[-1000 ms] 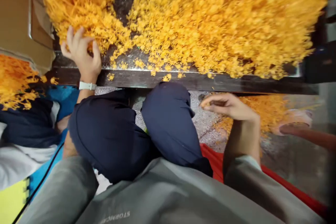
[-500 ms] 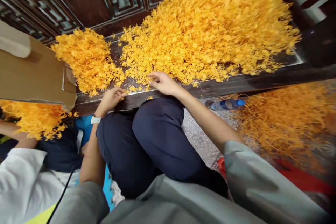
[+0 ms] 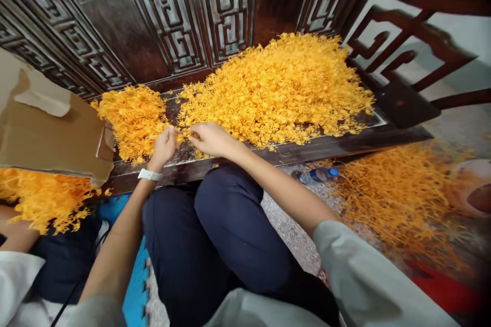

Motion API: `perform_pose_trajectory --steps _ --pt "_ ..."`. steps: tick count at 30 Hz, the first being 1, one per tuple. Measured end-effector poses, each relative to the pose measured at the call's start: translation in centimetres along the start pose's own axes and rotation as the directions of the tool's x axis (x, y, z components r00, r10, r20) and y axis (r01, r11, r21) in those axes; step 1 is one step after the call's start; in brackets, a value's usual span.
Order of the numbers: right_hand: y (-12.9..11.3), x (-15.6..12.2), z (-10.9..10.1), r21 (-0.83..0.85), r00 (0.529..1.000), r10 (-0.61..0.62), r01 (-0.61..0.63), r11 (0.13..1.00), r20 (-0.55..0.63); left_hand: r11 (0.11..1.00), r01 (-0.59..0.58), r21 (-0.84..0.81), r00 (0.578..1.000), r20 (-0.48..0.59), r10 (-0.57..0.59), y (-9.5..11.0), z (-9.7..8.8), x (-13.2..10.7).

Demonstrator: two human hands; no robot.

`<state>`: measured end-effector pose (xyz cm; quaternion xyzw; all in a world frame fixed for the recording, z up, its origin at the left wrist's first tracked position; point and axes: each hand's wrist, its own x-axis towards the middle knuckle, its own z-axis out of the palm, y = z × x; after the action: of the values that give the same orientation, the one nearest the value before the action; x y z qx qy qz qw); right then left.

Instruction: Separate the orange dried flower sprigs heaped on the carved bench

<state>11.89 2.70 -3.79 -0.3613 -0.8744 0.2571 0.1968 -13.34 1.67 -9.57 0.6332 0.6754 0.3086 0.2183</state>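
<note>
On the dark wooden bench (image 3: 289,162), my left hand (image 3: 164,147) is by the right edge of a smaller orange-yellow pile (image 3: 132,120) of spindly plastic pieces. Its fingers are pinched, and a bit of yellow shows at the tips; what they hold is too small to name. Facing it, my right hand (image 3: 210,139) is bent with fingers and thumb drawn together at the left end of a large heap of yellow plastic pieces (image 3: 284,92). Whatever its fingertips grip is hidden. A few loose pieces lie on the bench below the hands.
At left stands a cardboard box (image 3: 57,133), with more orange pieces (image 3: 49,196) below it near a co-worker's arm (image 3: 17,232). A water bottle (image 3: 316,176) and an orange stringy pile (image 3: 395,194) are on the floor at right. A dark flat object (image 3: 406,103) rests at the bench's right end.
My hands have come closer together: the left rose from the bench edge toward the gap between the piles, and the right shifted left. The view has tilted up, showing more of the carved back.
</note>
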Motion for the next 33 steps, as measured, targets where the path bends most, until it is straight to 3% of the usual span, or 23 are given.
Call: perform_pose_trajectory --steps 3,5,7,9,12,15,18,21,24,27,33 --pt "-1.5 1.2 0.1 0.049 0.998 -0.03 0.032 0.998 -0.052 0.978 -0.068 -0.198 0.992 0.09 0.087 -0.4 0.2 -0.3" --pt "-1.7 1.6 -0.1 0.094 0.996 -0.008 0.016 0.995 -0.09 0.973 -0.077 -0.217 0.987 0.122 0.106 -1.3 -1.1 -0.4" --pt "-1.3 1.9 -0.1 0.1 0.992 0.033 -0.02 0.995 -0.122 0.983 -0.009 -0.182 0.992 0.124 0.032 -2.8 -3.1 -0.5" --pt "-0.8 2.5 0.5 0.059 0.992 0.055 -0.048 0.997 -0.115 0.998 -0.001 -0.055 1.0 -0.001 0.001 -4.4 -4.9 -0.5" --pt "-0.6 4.8 2.8 -0.036 0.998 0.031 -0.033 0.999 -0.055 0.951 -0.085 0.296 0.966 -0.208 0.152 -6.1 -6.2 -0.2" --pt "-1.1 8.5 6.4 -0.164 0.999 -0.033 0.031 0.986 -0.009 0.86 -0.066 0.506 0.958 -0.208 0.196 -6.7 -5.8 0.2" --pt "-1.5 12.0 9.9 -0.246 0.997 -0.057 0.069 0.967 0.056 0.835 0.0 0.551 0.979 -0.169 0.112 -6.9 -5.4 0.6" --pt "-1.2 14.4 11.5 -0.262 0.988 -0.089 0.12 0.958 0.128 0.82 0.038 0.571 0.983 -0.167 0.07 -7.7 -5.6 0.7" --pt "-0.9 15.5 10.5 -0.268 0.979 -0.133 0.171 0.948 0.152 0.8 0.053 0.598 0.981 -0.182 0.072 -8.7 -6.2 0.3" --pt "-0.7 15.8 8.0 -0.258 0.979 -0.17 0.194 0.947 0.113 0.789 0.06 0.611 0.978 -0.192 0.074 -9.1 -6.5 0.2" --pt "-0.1 16.6 3.1 -0.071 0.982 -0.182 0.179 0.981 -0.04 0.787 0.087 0.611 0.96 -0.261 0.097 -6.4 -6.9 1.8"
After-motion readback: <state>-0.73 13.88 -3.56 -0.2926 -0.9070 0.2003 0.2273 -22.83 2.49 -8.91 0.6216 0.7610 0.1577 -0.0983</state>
